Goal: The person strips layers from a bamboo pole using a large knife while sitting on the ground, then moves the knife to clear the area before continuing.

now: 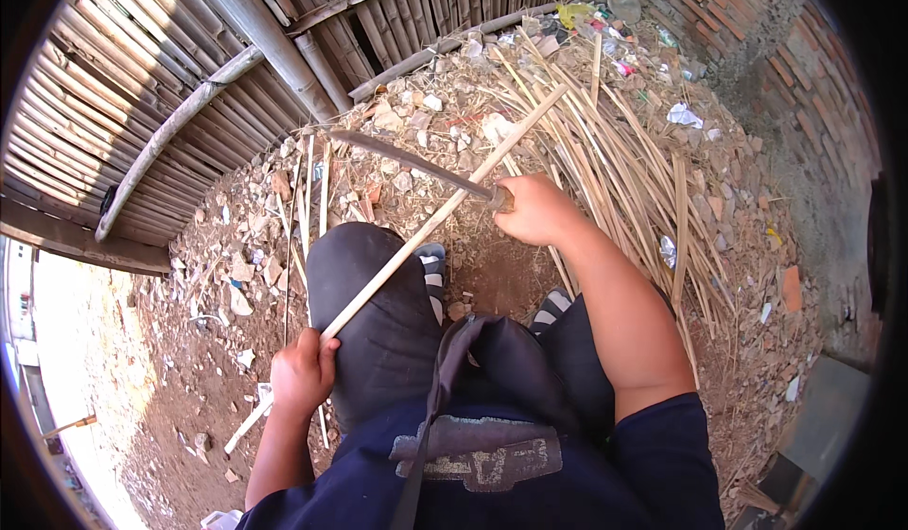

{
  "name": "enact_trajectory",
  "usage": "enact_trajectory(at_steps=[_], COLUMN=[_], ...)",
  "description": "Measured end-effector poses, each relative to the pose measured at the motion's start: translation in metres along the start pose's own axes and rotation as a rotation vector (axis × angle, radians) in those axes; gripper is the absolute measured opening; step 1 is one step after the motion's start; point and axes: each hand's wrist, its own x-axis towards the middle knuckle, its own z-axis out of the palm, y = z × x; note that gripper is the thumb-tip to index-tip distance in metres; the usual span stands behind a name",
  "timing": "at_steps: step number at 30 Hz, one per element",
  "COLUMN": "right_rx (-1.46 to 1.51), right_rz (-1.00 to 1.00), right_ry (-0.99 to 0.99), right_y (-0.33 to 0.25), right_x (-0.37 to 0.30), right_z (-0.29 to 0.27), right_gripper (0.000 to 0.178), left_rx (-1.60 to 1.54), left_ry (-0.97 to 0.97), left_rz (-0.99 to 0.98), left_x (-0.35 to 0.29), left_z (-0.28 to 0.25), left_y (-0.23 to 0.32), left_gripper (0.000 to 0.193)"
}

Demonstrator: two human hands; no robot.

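Note:
My left hand [303, 371] is closed around a long pale bamboo strip [407, 254], which slants up across my left knee toward the far right. The strip's lower end sticks out below that hand. My right hand [532, 210] grips the short handle of a machete [407, 156]. Its long dark blade points to the far left and crosses the strip just beyond my knees. Whether the blade's edge touches the strip I cannot tell.
A pile of split bamboo strips [619, 175] lies to the right on rubble-strewn ground. A few more strips [305, 190] lie beyond my left knee. A bamboo fence [142, 86] rises at the far left, a brick wall [804, 104] on the right. Plastic litter [575, 15] lies at the back.

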Motion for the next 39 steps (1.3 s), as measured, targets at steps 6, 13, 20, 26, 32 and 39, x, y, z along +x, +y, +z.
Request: enact_trajectory(at_steps=[6, 13, 20, 26, 32, 39], right_rx=[0.207, 0.036, 0.284, 0.047, 0.168, 0.123], right_rz=[0.199, 0.056, 0.161, 0.018, 0.216, 0.133], right_ry=[0.008, -0.079, 0.196, -0.048, 0.071, 0.085], right_y=[0.057, 0.016, 0.070, 0.027, 0.035, 0.049], right_x=[0.028, 0.015, 0.019, 0.010, 0.015, 0.016], right_z=[-0.001, 0.000, -0.002, -0.014, -0.006, -0.007], right_gripper=[0.030, 0.027, 0.028, 0.028, 0.038, 0.025], left_rx=[0.043, -0.033, 0.062, -0.030, 0.035, -0.065], left_ry=[0.072, 0.074, 0.023, 0.039, 0.046, 0.024], left_rz=[0.035, 0.019, 0.070, 0.050, 0.043, 0.037], left_x=[0.009, -0.001, 0.008, 0.001, 0.008, 0.008], left_z=[-0.005, 0.008, -0.008, 0.006, -0.007, 0.003], left_y=[0.007, -0.005, 0.001, -0.008, 0.003, -0.004], left_gripper=[0.033, 0.034, 0.036, 0.035, 0.035, 0.036])
